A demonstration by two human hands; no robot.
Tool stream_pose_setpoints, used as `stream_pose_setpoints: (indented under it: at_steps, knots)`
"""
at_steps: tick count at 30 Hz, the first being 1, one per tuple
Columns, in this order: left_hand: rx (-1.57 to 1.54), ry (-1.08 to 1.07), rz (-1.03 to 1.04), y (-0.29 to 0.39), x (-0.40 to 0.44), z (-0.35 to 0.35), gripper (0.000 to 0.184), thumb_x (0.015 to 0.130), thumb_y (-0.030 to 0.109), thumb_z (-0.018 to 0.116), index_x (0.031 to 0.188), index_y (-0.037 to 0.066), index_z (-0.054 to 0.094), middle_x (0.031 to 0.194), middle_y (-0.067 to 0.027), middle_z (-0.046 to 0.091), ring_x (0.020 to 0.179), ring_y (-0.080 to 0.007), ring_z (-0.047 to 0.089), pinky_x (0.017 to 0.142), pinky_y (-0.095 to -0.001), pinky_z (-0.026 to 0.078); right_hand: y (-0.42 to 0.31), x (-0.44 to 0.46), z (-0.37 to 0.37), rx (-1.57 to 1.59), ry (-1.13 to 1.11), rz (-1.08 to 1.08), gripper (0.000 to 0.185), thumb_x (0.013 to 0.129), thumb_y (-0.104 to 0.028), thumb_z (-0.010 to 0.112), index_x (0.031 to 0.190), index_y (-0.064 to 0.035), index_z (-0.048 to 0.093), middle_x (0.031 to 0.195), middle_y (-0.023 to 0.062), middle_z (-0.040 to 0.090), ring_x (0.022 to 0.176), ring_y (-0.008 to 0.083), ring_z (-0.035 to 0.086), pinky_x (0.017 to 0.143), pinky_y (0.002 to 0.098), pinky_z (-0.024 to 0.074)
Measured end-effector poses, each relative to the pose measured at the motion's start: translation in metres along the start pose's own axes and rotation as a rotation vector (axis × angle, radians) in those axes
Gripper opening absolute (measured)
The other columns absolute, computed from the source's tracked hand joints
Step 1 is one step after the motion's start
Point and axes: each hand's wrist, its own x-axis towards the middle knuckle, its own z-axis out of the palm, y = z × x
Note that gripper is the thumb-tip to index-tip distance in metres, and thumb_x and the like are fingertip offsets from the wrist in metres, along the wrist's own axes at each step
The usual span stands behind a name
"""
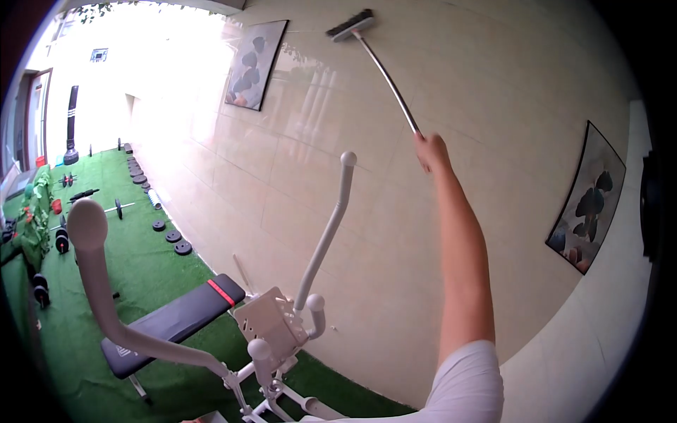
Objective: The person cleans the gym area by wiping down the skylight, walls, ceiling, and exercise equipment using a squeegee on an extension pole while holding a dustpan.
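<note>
My right hand (pixel 432 153) is closed around the metal handle of a long-handled brush (pixel 388 77), with the arm stretched up and forward. The dark-bristled brush head (pixel 351 25) is high on the beige tiled wall (pixel 395 211) and appears to be against it. A tiny skin-coloured sliver at the bottom edge may belong to my left hand, but too little shows to tell its state.
A white exercise machine (pixel 271 324) with upright handles stands close in front. Beyond it are a black padded bench (pixel 176 321), weight plates (pixel 173 237) and dumbbells on green turf (pixel 169 395). Two framed pictures (pixel 257 65) (pixel 591 197) hang on the wall.
</note>
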Motion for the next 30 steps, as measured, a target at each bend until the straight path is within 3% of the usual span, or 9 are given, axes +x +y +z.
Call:
stream_pose_setpoints:
  at_steps: [5, 6, 7, 9, 10, 11, 15, 20, 30]
  knots:
    - [0.340, -0.071, -0.040, -0.035, 0.034, 0.050, 0.027, 0.076, 0.028, 0.062, 0.089, 0.005, 0.068, 0.094, -0.0182, 0.066, 0.092, -0.0345, 0.063, 0.081, -0.0436, 0.049, 0.225, -0.140, -0.012, 0.150, 0.254, -0.005, 0.040, 0.098, -0.032, 0.049, 0.067, -0.0056, 0.049, 0.050, -0.0017, 0.040, 0.039, 0.0080, 0.037, 0.036, 0.0278, 0.0273]
    - [0.517, -0.172, -0.209, -0.054, 0.059, 0.068, 0.040, 0.069, 0.035, 0.069, 0.099, 0.010, 0.072, 0.105, -0.0136, 0.069, 0.103, -0.0273, 0.065, 0.088, -0.0373, 0.051, 0.239, -0.196, -0.021, 0.096, 0.223, 0.105, 0.039, 0.096, -0.030, 0.049, 0.085, 0.0056, 0.060, 0.069, 0.0187, 0.060, 0.060, 0.0288, 0.057, 0.056, 0.0386, 0.0445]
    - [0.495, -0.184, -0.212, -0.049, 0.038, 0.073, 0.036, 0.069, 0.032, 0.067, 0.097, 0.010, 0.073, 0.104, -0.0142, 0.069, 0.102, -0.0285, 0.065, 0.088, -0.0382, 0.051, 0.295, -0.288, 0.003, 0.133, 0.348, 0.095, 0.038, 0.097, -0.028, 0.048, 0.080, 0.0046, 0.054, 0.067, 0.0187, 0.055, 0.059, 0.0282, 0.052, 0.054, 0.0398, 0.0414]
    - [0.477, -0.156, -0.168, -0.032, 0.057, 0.051, 0.031, 0.069, 0.029, 0.066, 0.092, 0.009, 0.073, 0.101, -0.0148, 0.069, 0.098, -0.0304, 0.065, 0.086, -0.0398, 0.052, 0.315, -0.359, 0.014, 0.122, 0.276, 0.222, 0.033, 0.100, -0.026, 0.042, 0.080, 0.0001, 0.047, 0.058, 0.0108, 0.045, 0.050, 0.0240, 0.050, 0.046, 0.0382, 0.0407]
    - [0.464, -0.144, -0.208, -0.049, 0.038, 0.058, 0.029, 0.069, 0.028, 0.066, 0.089, 0.009, 0.073, 0.099, -0.0149, 0.069, 0.097, -0.0311, 0.066, 0.086, -0.0404, 0.052, 0.269, -0.452, 0.010, 0.557, 0.159, 0.721, 0.029, 0.101, -0.029, 0.038, 0.085, -0.0051, 0.044, 0.052, 0.0044, 0.040, 0.036, 0.0167, 0.040, 0.031, 0.0330, 0.0330]
    - [0.467, -0.110, -0.180, -0.043, 0.054, 0.057, 0.030, 0.068, 0.026, 0.066, 0.092, 0.008, 0.072, 0.101, -0.0156, 0.068, 0.098, -0.0317, 0.065, 0.086, -0.0408, 0.051, 0.285, -0.463, 0.016, 0.645, 0.141, 0.663, 0.028, 0.102, -0.032, 0.034, 0.086, -0.0092, 0.039, 0.049, 0.0003, 0.034, 0.030, 0.0111, 0.031, 0.024, 0.0278, 0.0237]
    - [0.513, 0.054, -0.022, -0.055, 0.030, 0.051, 0.044, 0.070, 0.017, 0.067, 0.112, 0.007, 0.059, 0.114, -0.0165, 0.057, 0.109, -0.0318, 0.054, 0.093, -0.0424, 0.044, 0.279, -0.584, 0.027, 0.506, 0.046, 0.861, 0.033, 0.102, -0.034, 0.034, 0.082, -0.0081, 0.035, 0.052, 0.0012, 0.036, 0.033, 0.0113, 0.034, 0.025, 0.0282, 0.0270]
    - [0.409, 0.074, -0.267, -0.022, 0.001, 0.007, 0.019, 0.071, 0.015, 0.061, 0.086, 0.004, 0.069, 0.093, -0.0174, 0.068, 0.090, -0.0344, 0.066, 0.078, -0.0436, 0.053, 0.266, -0.560, 0.019, 0.594, -0.084, 0.667, 0.037, 0.102, -0.036, 0.035, 0.084, -0.0049, 0.043, 0.057, 0.0015, 0.038, 0.038, 0.0117, 0.037, 0.034, 0.0261, 0.0350]
    - [0.070, 0.401, -0.691, -0.026, -0.045, -0.081, 0.026, 0.076, 0.026, 0.064, 0.098, 0.014, 0.070, 0.103, -0.0127, 0.068, 0.097, -0.0310, 0.065, 0.083, -0.0436, 0.052, 0.172, -0.415, -0.009, 0.576, 0.110, 0.464, 0.032, 0.095, -0.030, 0.055, 0.074, -0.0064, 0.048, 0.056, -0.0011, 0.038, 0.041, 0.0074, 0.032, 0.034, 0.0245, 0.0257]
